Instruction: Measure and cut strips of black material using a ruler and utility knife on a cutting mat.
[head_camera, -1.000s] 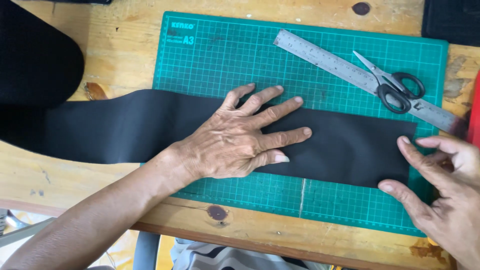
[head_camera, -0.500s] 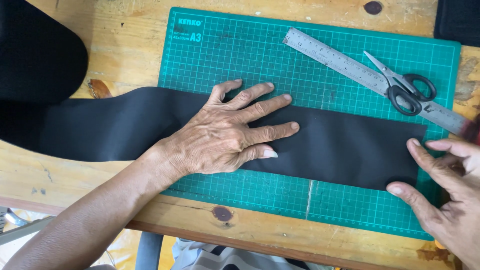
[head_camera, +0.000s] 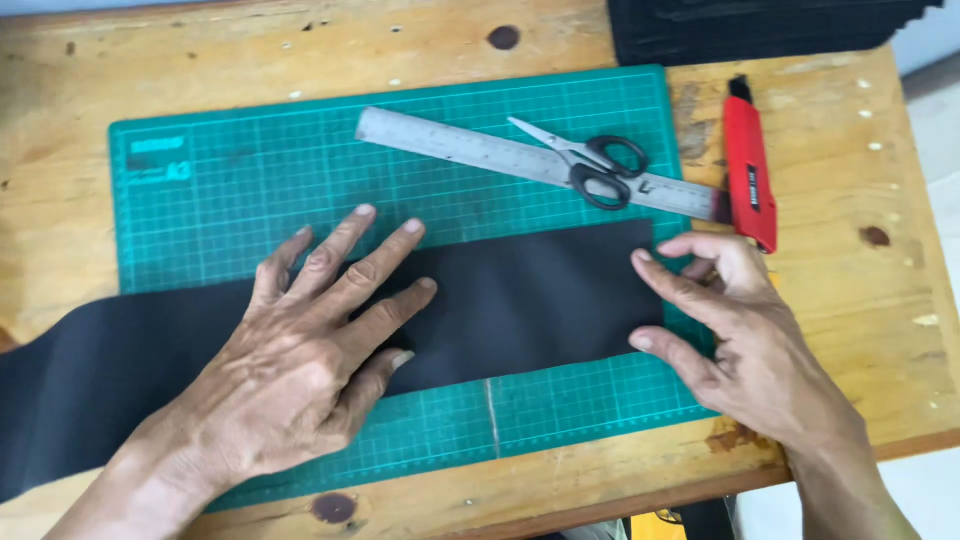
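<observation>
A long black strip of material (head_camera: 530, 300) lies across a green cutting mat (head_camera: 250, 180) on a wooden table (head_camera: 850, 300). My left hand (head_camera: 310, 350) presses flat on the strip with fingers spread. My right hand (head_camera: 735, 330) rests at the strip's right end, fingertips touching its edge, holding nothing. The strip runs off to the left beyond the mat.
A steel ruler (head_camera: 520, 160) lies diagonally on the mat's far side with black-handled scissors (head_camera: 590, 165) on top of it. A red utility knife (head_camera: 748, 175) lies just right of the mat. A stack of black material (head_camera: 750, 25) sits at the table's far right corner.
The view has shifted right, bringing the red knife into sight. My left hand has slid left along the strip, and my right hand has come to the strip's end.
</observation>
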